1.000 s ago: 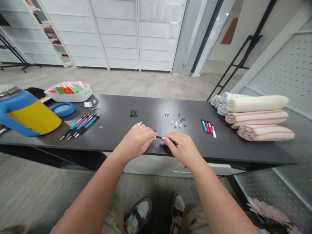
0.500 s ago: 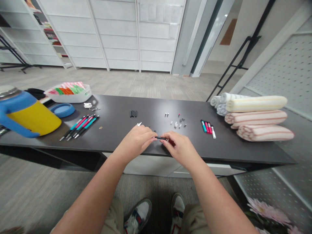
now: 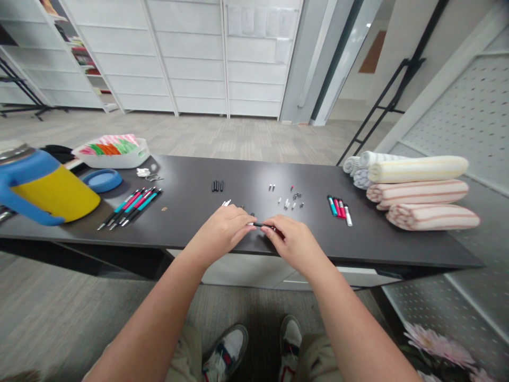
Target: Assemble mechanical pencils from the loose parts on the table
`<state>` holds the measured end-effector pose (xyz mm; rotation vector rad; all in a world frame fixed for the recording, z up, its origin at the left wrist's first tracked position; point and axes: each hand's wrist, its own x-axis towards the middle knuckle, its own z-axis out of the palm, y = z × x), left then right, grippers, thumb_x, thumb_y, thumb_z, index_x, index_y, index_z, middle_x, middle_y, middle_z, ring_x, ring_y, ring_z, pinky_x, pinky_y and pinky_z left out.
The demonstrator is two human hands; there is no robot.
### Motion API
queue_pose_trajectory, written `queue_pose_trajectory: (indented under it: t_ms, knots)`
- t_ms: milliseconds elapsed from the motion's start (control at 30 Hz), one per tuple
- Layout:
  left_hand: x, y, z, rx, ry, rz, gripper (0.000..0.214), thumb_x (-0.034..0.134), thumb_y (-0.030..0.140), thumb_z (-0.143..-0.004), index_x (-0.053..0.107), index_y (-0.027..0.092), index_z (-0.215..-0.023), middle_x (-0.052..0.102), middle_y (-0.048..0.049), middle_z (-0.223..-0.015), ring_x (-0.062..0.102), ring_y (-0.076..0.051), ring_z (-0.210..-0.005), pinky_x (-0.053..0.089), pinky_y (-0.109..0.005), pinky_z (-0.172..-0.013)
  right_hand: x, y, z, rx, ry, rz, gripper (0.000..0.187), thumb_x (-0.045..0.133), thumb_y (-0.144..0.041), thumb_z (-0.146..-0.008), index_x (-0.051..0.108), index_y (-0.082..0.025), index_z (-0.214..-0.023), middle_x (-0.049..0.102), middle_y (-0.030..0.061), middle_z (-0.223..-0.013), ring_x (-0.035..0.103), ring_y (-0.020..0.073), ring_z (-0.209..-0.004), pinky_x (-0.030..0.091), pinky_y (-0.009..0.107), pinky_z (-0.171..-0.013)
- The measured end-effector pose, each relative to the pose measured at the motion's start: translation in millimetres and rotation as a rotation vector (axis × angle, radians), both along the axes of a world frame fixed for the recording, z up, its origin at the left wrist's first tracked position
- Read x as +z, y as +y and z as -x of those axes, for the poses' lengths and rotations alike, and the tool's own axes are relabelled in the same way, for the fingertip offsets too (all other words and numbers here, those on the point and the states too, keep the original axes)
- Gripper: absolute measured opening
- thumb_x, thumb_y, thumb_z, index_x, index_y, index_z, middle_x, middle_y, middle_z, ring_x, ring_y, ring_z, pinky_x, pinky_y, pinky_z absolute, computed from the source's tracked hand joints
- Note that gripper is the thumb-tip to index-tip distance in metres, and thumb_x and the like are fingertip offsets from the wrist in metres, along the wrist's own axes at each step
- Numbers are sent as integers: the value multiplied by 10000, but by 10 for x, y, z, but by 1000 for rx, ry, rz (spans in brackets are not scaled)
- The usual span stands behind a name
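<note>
Near the front edge of the dark table, my left hand (image 3: pixel 227 225) and my right hand (image 3: pixel 289 233) face each other, both closed in a pinch. Between them runs a thin black pen part (image 3: pixel 261 225), with a white bit showing at my left fingertips. My right fingers cover its other end. White sticks (image 3: pixel 226 202) lie just beyond my left hand, partly hidden by it. Ahead are several short black tubes (image 3: pixel 217 185). Beyond my right hand lie small metal and clear pieces (image 3: pixel 293 201) and two little white pieces (image 3: pixel 271 187).
Pens (image 3: pixel 131 207) lie on the left beside a blue lid (image 3: pixel 102 180), a yellow-blue jug (image 3: pixel 47 185) and a white basket (image 3: pixel 137 154). Coloured pen barrels (image 3: pixel 340 208) and rolled towels (image 3: pixel 421 191) are on the right. The dark table (image 3: pixel 183 170) ends close to my body.
A white bit now shows between my left fingertips and the black pen part. My hands have hardly moved, and the other things on the table stay where they were.
</note>
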<state>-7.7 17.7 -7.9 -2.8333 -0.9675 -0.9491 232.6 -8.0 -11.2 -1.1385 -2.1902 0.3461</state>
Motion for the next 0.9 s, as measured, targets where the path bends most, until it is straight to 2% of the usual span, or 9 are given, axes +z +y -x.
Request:
queue_pose_trajectory:
  t_ms: [100, 300, 500, 700, 900]
  knots:
    - [-7, -1, 1, -9, -14, -16, 225, 560, 282, -1072, 683, 180, -1229, 769, -89, -1114, 685, -234, -1042, 506, -410, -955, 16, 1, 12, -3, -42, -11, 222, 505, -300, -1091, 703, -223, -1026, 748, 59, -950, 694, 209, -898, 506, 313, -812]
    - [10, -21, -1, -16, -17, 10, 247, 541, 231, -1065, 672, 177, -1266, 757, -107, -1138, 676, -240, -1052, 517, -423, -971, 2, -7, -2, -18, 19, -6, 166, 559, -301, -1065, 689, -229, -1141, 762, 69, -1049, 707, 211, -924, 529, 320, -833]
    - [10, -16, 11, -2, -24, -34, 193, 552, 251, -1069, 700, 196, -1179, 774, -81, -1088, 688, -217, -1022, 480, -402, -965, 21, -16, 2, 2, -92, -24, 308, 442, -318, -1117, 703, -223, -984, 748, 57, -918, 690, 200, -868, 495, 310, -797]
    - [-8, 2, 19, 12, -12, -30, 226, 543, 288, -1076, 718, 188, -1178, 780, -89, -1098, 687, -210, -1040, 481, -397, -975, 11, -19, 10, -25, -21, -11, 151, 562, -297, -1067, 663, -224, -1153, 759, 64, -1063, 707, 206, -926, 508, 302, -819]
    - [-9, -10, 11, 10, -26, -47, 208, 563, 284, -1069, 721, 193, -1170, 784, -79, -1082, 688, -209, -1024, 475, -396, -977, -2, -9, 23, -59, -121, -20, 250, 469, -297, -1104, 682, -229, -992, 751, 47, -898, 698, 199, -812, 466, 300, -727]
